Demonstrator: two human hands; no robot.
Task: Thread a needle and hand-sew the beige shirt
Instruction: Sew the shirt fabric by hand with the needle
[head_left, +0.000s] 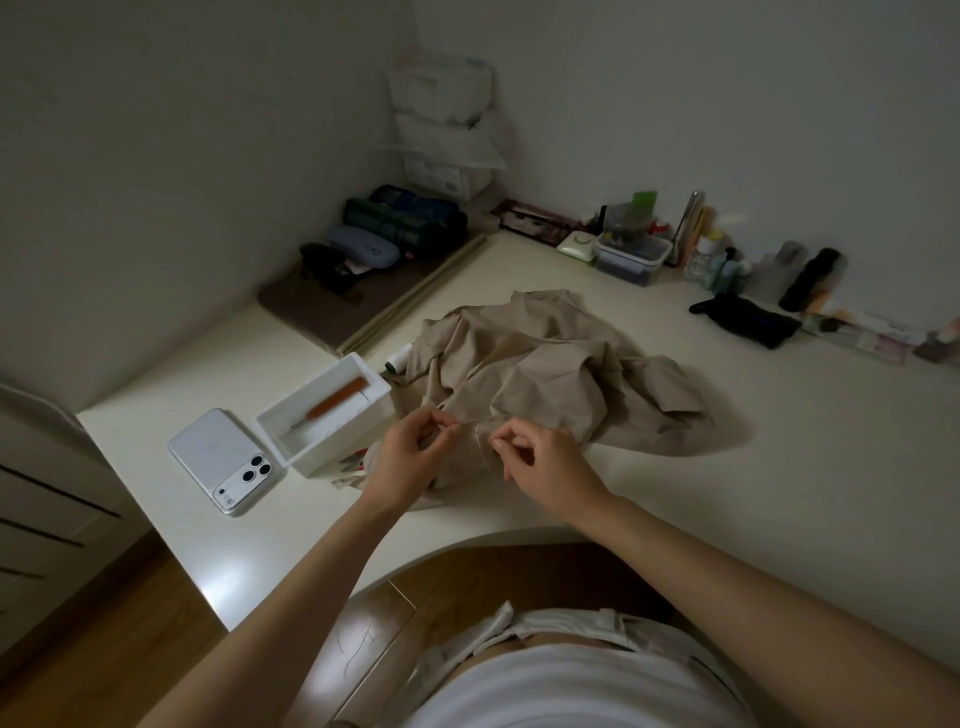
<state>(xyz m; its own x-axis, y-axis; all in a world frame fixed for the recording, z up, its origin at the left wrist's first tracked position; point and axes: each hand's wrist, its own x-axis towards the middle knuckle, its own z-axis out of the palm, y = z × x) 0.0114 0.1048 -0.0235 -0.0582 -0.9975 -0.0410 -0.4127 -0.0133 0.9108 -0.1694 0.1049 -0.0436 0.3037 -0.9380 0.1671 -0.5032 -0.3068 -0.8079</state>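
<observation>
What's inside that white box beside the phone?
An orange-handled tool with a thin metal tip lies inside the white box. Its near wall hides part of the floor.

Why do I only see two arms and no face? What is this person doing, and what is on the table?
The camera sits on the person's head and looks down, so you see only their arms. There is no machine, just two bare hands. The left hand pinches a thin strand, likely thread; the right hand curls its fingers close by, but what it holds is too small to see. Both hover over a crumpled beige shirt on a pale table. Left of the shirt stand a white box with an orange-handled tool inside, a phone lying face down, and a spool of white thread.
</observation>
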